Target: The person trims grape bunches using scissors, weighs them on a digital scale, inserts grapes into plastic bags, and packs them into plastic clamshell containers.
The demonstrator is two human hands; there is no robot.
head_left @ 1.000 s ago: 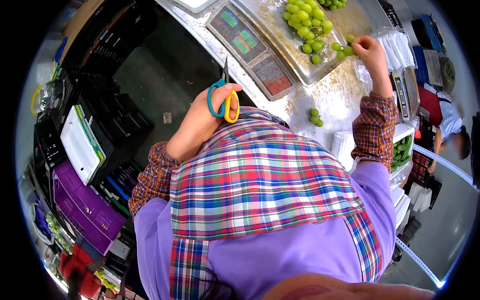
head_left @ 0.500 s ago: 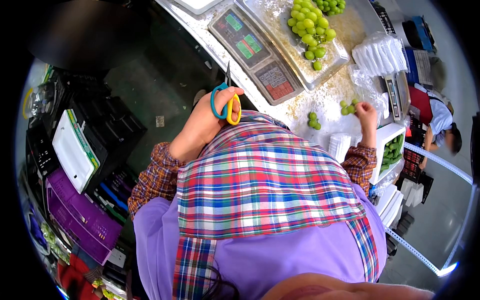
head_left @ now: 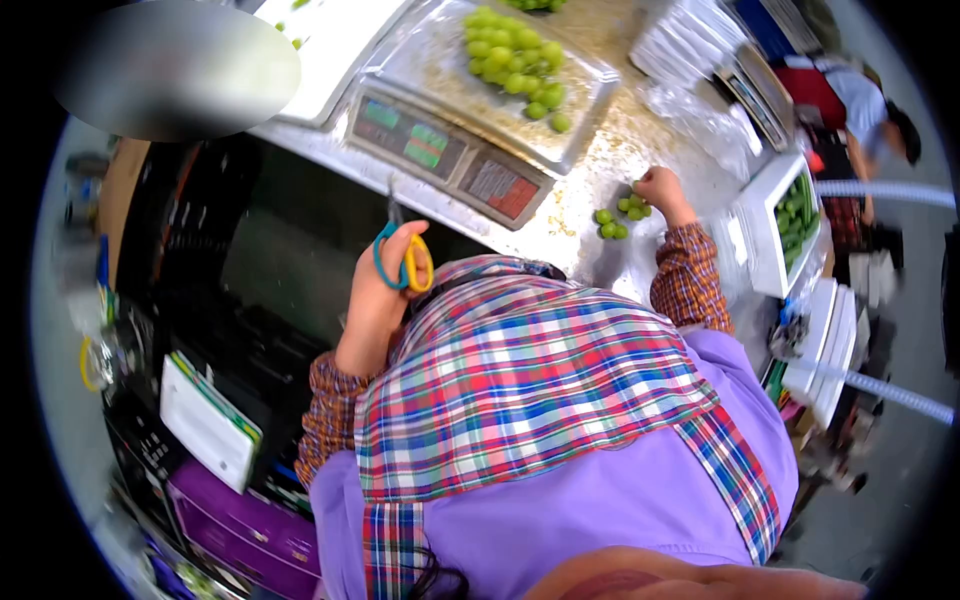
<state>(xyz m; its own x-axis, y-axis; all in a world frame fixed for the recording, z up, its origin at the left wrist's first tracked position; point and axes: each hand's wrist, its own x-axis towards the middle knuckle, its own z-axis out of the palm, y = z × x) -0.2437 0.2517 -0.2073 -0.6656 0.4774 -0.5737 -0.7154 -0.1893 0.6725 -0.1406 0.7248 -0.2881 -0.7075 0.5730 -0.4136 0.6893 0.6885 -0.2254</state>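
My left hand (head_left: 382, 290) is closed around the handles of scissors (head_left: 403, 258), which are teal and yellow, with the blades pointing up and away from me. At the metal table, my right hand (head_left: 662, 192) pinches a small sprig of green grapes (head_left: 634, 207). Just left of it lies another small sprig (head_left: 610, 225) on the tabletop. Farther off, a large bunch of green grapes (head_left: 513, 55) rests on the clear tray-like top of a scale (head_left: 450, 160) with green displays.
A white tray (head_left: 335, 50) stands at the table's far left. Plastic packaging (head_left: 690, 50), a second scale (head_left: 755, 95) and a white box of green vegetables (head_left: 797, 215) are on the right. Purple crates (head_left: 245, 525) stand low left. Another person (head_left: 850, 100) is at far right.
My right hand has brought its sprig from near the large bunch down beside the sprig on the table. My left hand keeps the scissors. The view has turned and shifted.
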